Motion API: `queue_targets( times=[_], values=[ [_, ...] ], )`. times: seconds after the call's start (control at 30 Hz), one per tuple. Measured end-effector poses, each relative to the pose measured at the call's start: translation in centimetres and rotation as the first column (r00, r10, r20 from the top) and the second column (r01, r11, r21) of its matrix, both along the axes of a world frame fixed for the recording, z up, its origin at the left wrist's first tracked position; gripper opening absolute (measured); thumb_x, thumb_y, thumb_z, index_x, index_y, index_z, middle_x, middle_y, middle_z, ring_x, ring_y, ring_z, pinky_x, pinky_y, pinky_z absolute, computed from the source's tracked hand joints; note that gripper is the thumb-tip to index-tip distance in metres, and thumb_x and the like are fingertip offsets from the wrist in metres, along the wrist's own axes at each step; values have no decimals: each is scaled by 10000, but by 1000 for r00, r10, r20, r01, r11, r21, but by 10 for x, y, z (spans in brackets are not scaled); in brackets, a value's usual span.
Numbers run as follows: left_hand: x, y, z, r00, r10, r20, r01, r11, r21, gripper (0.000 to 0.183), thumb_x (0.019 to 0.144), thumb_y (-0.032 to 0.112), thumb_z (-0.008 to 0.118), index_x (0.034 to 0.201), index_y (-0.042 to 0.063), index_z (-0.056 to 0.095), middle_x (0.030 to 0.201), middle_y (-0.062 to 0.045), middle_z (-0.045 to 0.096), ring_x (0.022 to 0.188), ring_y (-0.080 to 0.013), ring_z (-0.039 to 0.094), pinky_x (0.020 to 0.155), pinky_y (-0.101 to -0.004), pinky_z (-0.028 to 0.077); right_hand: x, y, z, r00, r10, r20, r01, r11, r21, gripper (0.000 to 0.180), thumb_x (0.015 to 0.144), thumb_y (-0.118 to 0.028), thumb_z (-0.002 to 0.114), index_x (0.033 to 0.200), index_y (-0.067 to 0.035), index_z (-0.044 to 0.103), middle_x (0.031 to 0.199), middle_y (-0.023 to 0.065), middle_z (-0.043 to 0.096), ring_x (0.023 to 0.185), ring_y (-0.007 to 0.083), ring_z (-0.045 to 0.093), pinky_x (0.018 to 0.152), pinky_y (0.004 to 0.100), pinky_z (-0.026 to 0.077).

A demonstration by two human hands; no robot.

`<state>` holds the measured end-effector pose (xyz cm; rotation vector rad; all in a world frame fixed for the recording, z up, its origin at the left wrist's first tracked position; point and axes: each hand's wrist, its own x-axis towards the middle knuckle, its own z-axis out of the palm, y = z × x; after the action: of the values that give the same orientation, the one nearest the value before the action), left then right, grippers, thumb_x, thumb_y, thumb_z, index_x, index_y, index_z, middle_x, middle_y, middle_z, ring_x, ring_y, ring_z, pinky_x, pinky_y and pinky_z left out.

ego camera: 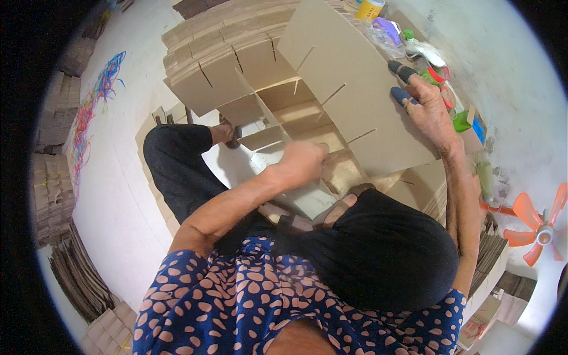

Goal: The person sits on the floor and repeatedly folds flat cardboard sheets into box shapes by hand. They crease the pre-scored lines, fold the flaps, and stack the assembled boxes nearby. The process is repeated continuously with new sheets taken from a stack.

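In front of me stands a partly interlocked cardboard divider grid (266, 111), its strips crossing to form open cells. My left hand (299, 164) is curled at the grid's near side; it is blurred, and its fingertips are hidden, so whether they hold a strip is unclear. A large flat cardboard sheet (350, 88) with several cut slots lies at the right of the grid. Over the sheet's right part is my right hand (426, 104), thumb and fingers apart, with nothing between them. Dark blue finger cots (403, 95) cover its thumb and two fingers.
Stacked cardboard sheets (195, 49) rise behind the grid. Along the right wall are a yellow container (369, 9), a green-capped bottle (408, 34) and red-lidded jars (437, 74). An orange fan (543, 233) stands at right. Coloured plastic strings (93, 106) lie on the left floor.
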<state>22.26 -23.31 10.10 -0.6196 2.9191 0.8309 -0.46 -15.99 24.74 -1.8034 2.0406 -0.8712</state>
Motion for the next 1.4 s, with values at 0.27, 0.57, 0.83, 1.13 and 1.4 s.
queue_targets(
  times=[0.27, 0.57, 0.83, 1.13, 1.4],
  values=[
    [1, -3, -8, 1000, -19, 15, 19, 1000, -1, 151, 723, 133, 590, 853, 62, 617, 828, -176, 640, 828, -361, 628, 695, -470, 504, 18, 3, 6, 994, -47, -102, 53, 997, 53, 235, 795, -17, 563, 1030, -3, 551, 752, 203, 510, 661, 236, 472, 648, 342, 434],
    [2, -3, -1, 998, -54, 15, 54, 998, 31, 151, 734, 144, 588, 852, 55, 621, 834, -183, 641, 820, -366, 629, 696, -480, 502, 22, -3, -3, 993, 52, -103, -43, 996, 84, 118, 792, -6, 556, 861, 27, 466, 722, 221, 452, 627, 288, 358, 611, 344, 419],
    [3, -2, 11, 997, -74, 19, 74, 997, -32, 123, 717, 93, 578, 783, 13, 643, 764, -200, 636, 761, -364, 631, 673, -457, 499, 43, -14, -29, 990, 110, -89, -105, 993, 58, 165, 796, -57, 553, 957, -19, 561, 844, 264, 590, 830, 435, 576, 695, 458, 460],
    [-2, -2, 13, 997, -56, 57, 62, 993, -99, 198, 766, 170, 563, 898, 31, 613, 817, -211, 641, 805, -378, 635, 694, -470, 509, 55, -10, -80, 926, 34, -375, -62, 996, -62, 151, 755, -155, 595, 873, -61, 581, 813, 190, 611, 755, 405, 607, 629, 502, 465],
    [-9, -4, 9, 984, -67, 167, 87, 990, -115, 174, 731, 115, 552, 855, 21, 630, 790, -216, 640, 773, -377, 635, 670, -459, 512, 67, 19, -119, 858, 261, -442, -248, 965, 88, 190, 746, -70, 559, 929, -25, 541, 818, 169, 596, 711, 322, 630, 582, 432, 502]
  ],
)
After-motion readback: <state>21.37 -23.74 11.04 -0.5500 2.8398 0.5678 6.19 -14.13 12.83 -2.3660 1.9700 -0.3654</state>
